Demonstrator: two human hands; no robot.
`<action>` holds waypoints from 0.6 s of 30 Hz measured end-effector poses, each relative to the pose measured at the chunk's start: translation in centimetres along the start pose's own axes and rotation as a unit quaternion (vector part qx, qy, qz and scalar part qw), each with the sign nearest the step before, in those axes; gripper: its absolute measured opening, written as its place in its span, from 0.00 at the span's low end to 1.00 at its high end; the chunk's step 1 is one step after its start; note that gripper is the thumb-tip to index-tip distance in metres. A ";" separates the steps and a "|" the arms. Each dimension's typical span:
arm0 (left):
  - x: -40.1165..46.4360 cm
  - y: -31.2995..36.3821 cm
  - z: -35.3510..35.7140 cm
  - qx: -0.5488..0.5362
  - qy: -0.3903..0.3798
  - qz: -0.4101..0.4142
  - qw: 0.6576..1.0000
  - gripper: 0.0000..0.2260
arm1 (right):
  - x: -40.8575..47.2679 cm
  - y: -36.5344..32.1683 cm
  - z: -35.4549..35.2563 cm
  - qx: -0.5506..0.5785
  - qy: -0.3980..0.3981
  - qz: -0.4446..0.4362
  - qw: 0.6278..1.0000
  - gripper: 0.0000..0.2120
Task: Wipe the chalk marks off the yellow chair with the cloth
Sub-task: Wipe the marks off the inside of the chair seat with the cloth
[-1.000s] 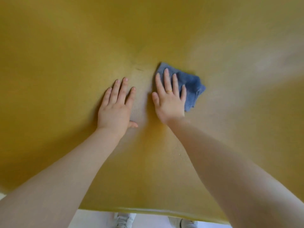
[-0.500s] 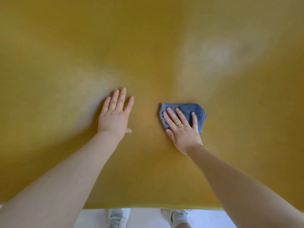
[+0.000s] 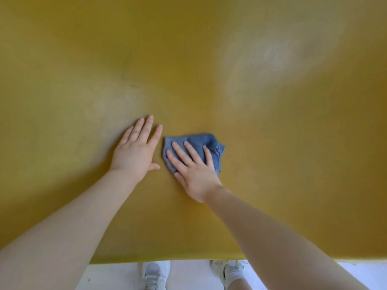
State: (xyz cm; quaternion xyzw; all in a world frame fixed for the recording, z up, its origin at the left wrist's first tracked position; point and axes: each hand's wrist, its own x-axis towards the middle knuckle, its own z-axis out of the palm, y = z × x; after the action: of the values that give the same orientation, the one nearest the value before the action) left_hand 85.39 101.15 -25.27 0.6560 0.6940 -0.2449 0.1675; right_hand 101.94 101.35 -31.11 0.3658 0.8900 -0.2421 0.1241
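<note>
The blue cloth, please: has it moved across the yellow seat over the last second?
Yes. The cloth has come nearer the seat's front edge and now lies close beside the resting left hand, under the right hand.

Both bare arms reach forward, side by side. The left hand (image 3: 136,152) lies flat, palm down, fingers straight and close together, thumb out to the side. The right hand (image 3: 193,170) lies flat too, fingers spread and straight, pressing down.
</note>
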 end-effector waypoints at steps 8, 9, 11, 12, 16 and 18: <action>4.0 0.7 -2.6 0.027 0.070 0.016 0.997 0.42 | -1.9 10.4 -1.5 -0.047 0.117 0.188 0.974 0.27; 4.7 0.6 -2.7 0.036 0.083 0.008 0.996 0.44 | -1.3 11.9 -2.6 -0.036 0.148 0.239 0.959 0.28; 5.8 0.1 -2.9 0.067 0.115 -0.004 0.991 0.48 | 0.3 14.1 -4.6 -0.010 0.183 0.323 0.928 0.27; 6.2 -0.3 -2.8 0.085 0.129 -0.009 0.988 0.50 | 1.4 14.5 -5.6 -0.004 0.199 0.355 0.913 0.27; 6.8 -1.1 -2.2 0.093 0.144 -0.046 0.984 0.56 | 6.3 12.8 -7.2 0.006 0.271 0.353 0.895 0.28; 7.2 -1.4 -2.1 0.067 0.147 -0.089 0.983 0.61 | 8.7 10.7 -7.4 0.007 0.303 0.312 0.901 0.28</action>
State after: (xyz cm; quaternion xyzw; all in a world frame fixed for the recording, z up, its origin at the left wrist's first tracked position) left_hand 83.58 108.27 -27.32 0.6302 0.7486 -0.2060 -0.0030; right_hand 103.19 116.93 -31.94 0.6810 0.7236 -0.0743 -0.0849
